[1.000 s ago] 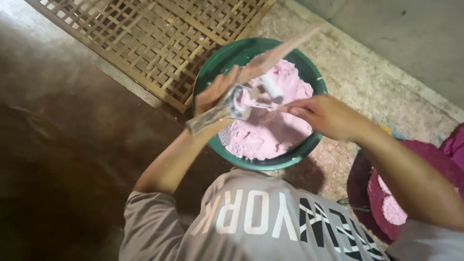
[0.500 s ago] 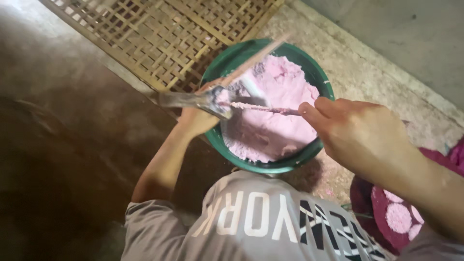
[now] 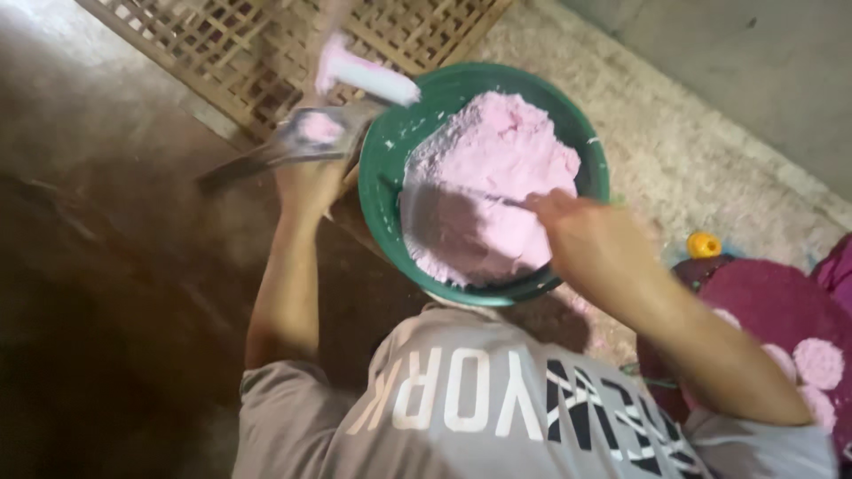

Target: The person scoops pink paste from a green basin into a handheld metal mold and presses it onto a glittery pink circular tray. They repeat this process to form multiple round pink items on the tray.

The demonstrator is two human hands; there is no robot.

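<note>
We clench a flat metal scoop (image 3: 297, 142) carrying 1 pink lump in our left hand (image 3: 306, 182); our right hand (image 3: 577, 232) grips a thin blade over the round green plastic basin (image 3: 390, 146), whose pink dough mound (image 3: 488, 177) looks mostly unportioned.

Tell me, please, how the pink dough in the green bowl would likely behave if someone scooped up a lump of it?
The pink dough probably comes away soft and sticky: it mounds unevenly and smears the green bowl. It likely holds shape, like the pink rounds nearby.

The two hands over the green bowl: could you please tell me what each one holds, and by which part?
The left hand grips a flat metal tool, smeared with pink dough, near its middle. The right hand holds a thin utensil by its end over the pink dough.
</note>
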